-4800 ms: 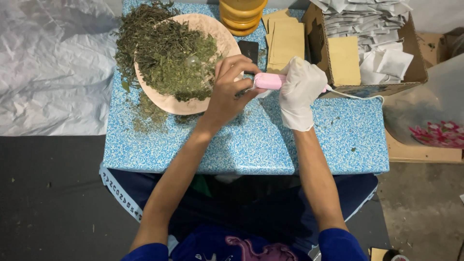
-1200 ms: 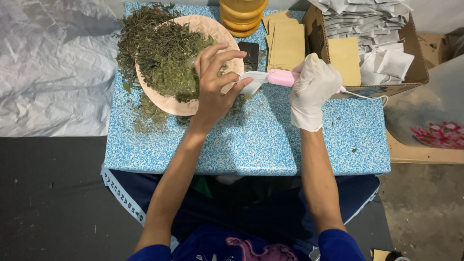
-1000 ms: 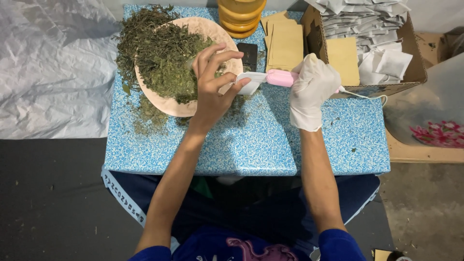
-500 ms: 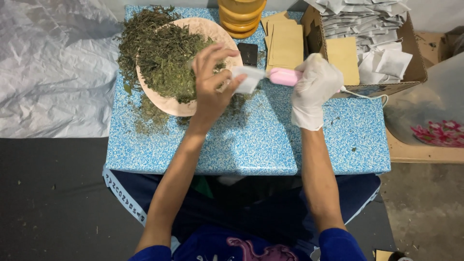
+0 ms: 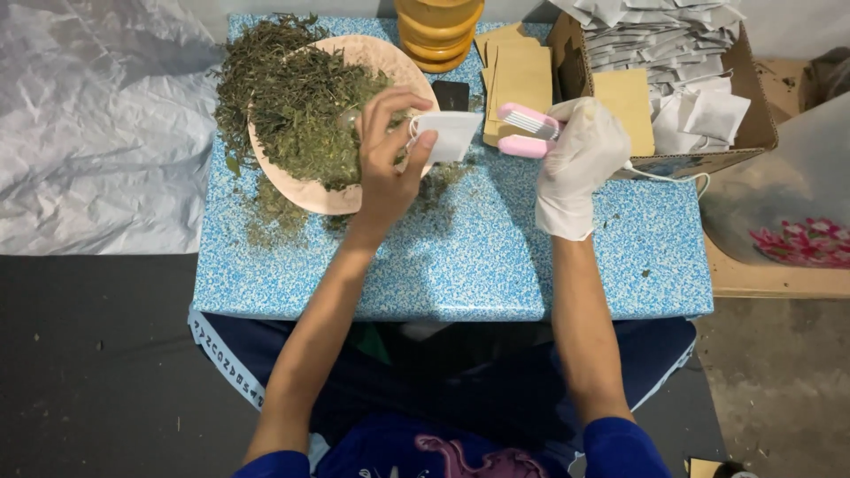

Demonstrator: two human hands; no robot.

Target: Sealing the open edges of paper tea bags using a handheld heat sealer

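We see a cardboard box [image 5: 753, 124] at the far right of the blue table [image 5: 460, 257]. It is brown and full of small white paper bags [image 5: 673, 35]. Flat tan envelopes [image 5: 518, 75] lie just left of the box. One small white bag [image 5: 450, 134] is farther left, in a hand.

Head camera — looking steeply down, close.

a makeshift home packing spot: dried herb heap [image 5: 297, 88], carton of sachets [image 5: 673, 80], plastic sheeting [image 5: 97, 124].
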